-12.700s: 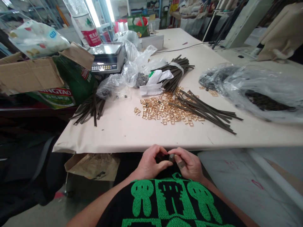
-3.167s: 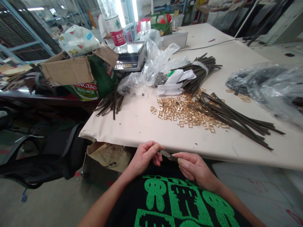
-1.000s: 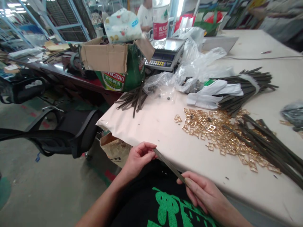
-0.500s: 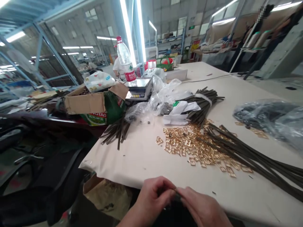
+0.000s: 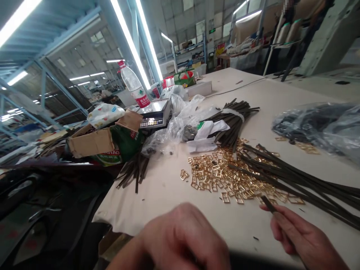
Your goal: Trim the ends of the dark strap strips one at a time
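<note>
My right hand (image 5: 300,234) is closed on a dark strap (image 5: 269,204), pinching it between thumb and fingers. One end of the strap sticks out beyond the fingertips. Close to the camera, my left hand (image 5: 185,236) is blurred, knuckles up and fingers curled downward; what it holds, if anything, is hidden. Ahead of both hands lies a spread pile of gold metal buckles (image 5: 216,173) on the pale table (image 5: 163,183). Long dark straps (image 5: 295,176) cross the pile's right side, running off toward the right edge.
A tied bundle of dark straps (image 5: 236,118) lies behind the buckles, beside white fabric pieces (image 5: 206,133) and clear plastic bags (image 5: 180,123). At left are a cardboard box (image 5: 91,143) and a scale (image 5: 157,116) with a bottle (image 5: 136,88) on it. A plastic bag with dark contents (image 5: 315,127) sits right.
My hands, together before at the table's front edge, are now apart. The right hand has moved right and forward with a strap showing in it; the left has risen closer to the camera.
</note>
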Demonstrator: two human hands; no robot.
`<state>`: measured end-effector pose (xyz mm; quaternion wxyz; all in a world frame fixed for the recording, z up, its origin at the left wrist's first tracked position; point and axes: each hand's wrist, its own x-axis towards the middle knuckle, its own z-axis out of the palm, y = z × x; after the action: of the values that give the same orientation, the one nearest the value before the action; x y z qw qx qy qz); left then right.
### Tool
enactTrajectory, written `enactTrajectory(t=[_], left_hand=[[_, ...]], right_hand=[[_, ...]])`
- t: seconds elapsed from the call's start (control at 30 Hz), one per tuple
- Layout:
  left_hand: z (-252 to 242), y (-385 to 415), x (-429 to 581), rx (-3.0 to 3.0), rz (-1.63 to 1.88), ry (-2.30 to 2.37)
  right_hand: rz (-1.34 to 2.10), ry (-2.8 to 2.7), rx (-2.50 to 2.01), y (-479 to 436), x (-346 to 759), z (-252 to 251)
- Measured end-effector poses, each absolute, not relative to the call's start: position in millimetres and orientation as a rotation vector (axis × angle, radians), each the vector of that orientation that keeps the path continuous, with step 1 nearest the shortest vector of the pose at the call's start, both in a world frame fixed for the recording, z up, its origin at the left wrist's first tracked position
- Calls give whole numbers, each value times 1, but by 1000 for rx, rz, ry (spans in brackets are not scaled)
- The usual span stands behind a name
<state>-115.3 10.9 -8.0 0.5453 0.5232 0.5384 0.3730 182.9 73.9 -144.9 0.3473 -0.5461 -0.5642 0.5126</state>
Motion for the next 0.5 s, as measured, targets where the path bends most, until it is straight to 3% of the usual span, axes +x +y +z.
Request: enactTrajectory(t=[0.13,0.23,0.5], left_hand=[[-38,98,-122,1659,878,1663],[-71,144,-132,1817,686,1995],[-106,147,-143,1764,493,1986]], right_hand=[[1321,-1404,-1363,72,181,-145],[1278,-1434,-1322,71,181,-153],[1249,-1520,-1262,67,181,-156]])
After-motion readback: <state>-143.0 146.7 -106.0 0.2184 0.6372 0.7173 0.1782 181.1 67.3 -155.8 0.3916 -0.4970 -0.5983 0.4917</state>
